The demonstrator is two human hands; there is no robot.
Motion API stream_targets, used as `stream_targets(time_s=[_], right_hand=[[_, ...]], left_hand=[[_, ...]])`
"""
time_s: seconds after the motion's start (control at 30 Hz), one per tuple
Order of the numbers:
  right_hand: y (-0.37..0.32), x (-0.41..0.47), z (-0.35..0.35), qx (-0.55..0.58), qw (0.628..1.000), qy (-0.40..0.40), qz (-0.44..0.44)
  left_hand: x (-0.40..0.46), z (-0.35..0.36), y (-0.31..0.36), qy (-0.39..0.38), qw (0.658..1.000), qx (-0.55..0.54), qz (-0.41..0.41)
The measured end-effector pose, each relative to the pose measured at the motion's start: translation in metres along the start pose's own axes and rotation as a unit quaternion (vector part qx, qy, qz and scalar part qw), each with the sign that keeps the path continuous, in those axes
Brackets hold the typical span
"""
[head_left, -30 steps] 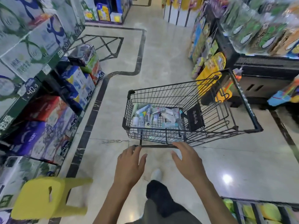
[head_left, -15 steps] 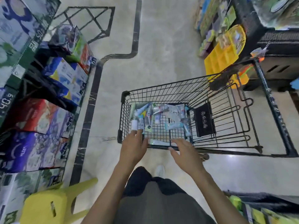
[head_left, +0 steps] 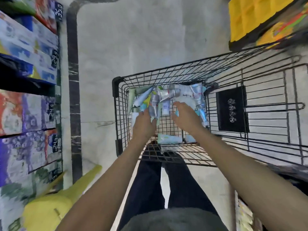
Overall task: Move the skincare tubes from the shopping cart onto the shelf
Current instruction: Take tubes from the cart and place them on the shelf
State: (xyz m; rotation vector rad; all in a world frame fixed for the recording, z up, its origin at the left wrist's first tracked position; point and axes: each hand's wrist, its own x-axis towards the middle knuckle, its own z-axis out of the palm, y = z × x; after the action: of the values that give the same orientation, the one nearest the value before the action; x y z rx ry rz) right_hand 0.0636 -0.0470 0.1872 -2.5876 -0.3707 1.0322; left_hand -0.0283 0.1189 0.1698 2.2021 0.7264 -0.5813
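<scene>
While both hands reach inside, skincare tubes [head_left: 168, 95] crowd the cart [head_left: 116, 84] (far edge).

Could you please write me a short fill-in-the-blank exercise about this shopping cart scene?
1. The skincare tubes lie inside the black wire ____.
2. Both hands, left hand and right hand, reach ____ the cart.
3. The stool at lower left is coloured ____.

Missing words: cart; into; yellow.

head view, steeply downward, close over cart [head_left: 166, 75]
</scene>
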Motion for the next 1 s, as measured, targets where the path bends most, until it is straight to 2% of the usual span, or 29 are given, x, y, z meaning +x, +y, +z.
stream_targets(time_s=[0.2, 0.27, 0.33, 0.43, 0.6, 0.7, 0.8, 0.87, 0.93, 0.97, 1.0], right_hand=[[0.025, 0.113, 0.034, -0.151, 0.986, -0.021, -0.062], [0.034, 0.146, 0.045, -0.217, 0.972, -0.011, -0.091], [0.043, 0.175, 0.056, -0.282, 0.952, -0.012, -0.117], [0.053, 0.203, 0.071, -0.324, 0.935, -0.028, -0.138], [0.070, 0.225, 0.087, -0.367, 0.914, 0.041, -0.169], [0.076, 0.232, 0.087, -0.374, 0.906, 0.055, -0.190], [0.081, 0.227, 0.079, -0.313, 0.933, 0.038, -0.174], [0.084, 0.211, 0.069, -0.196, 0.972, 0.020, -0.126], [0.083, 0.187, 0.057, 0.044, 0.998, -0.002, -0.035], [0.081, 0.172, 0.049, 0.190, 0.981, -0.017, 0.025], [0.080, 0.157, 0.042, 0.315, 0.946, -0.033, 0.073]], left_hand=[[0.091, 0.051, -0.021, -0.018, 0.999, 0.003, -0.036], [0.117, 0.068, -0.026, -0.013, 0.998, 0.060, -0.033], [0.138, 0.084, -0.032, -0.010, 0.997, 0.063, -0.051], [0.157, 0.105, -0.041, -0.013, 0.997, 0.023, -0.072], [0.166, 0.133, -0.049, 0.047, 0.996, 0.033, -0.064], [0.172, 0.132, -0.050, 0.072, 0.995, 0.031, -0.055], [0.172, 0.124, -0.049, 0.066, 0.996, -0.011, -0.064], [0.164, 0.115, -0.047, 0.051, 0.996, -0.041, -0.060], [0.151, 0.104, -0.045, 0.046, 0.995, -0.073, -0.058], [0.144, 0.097, -0.042, 0.046, 0.993, -0.091, -0.058], [0.136, 0.088, -0.038, 0.045, 0.991, -0.107, -0.059]])
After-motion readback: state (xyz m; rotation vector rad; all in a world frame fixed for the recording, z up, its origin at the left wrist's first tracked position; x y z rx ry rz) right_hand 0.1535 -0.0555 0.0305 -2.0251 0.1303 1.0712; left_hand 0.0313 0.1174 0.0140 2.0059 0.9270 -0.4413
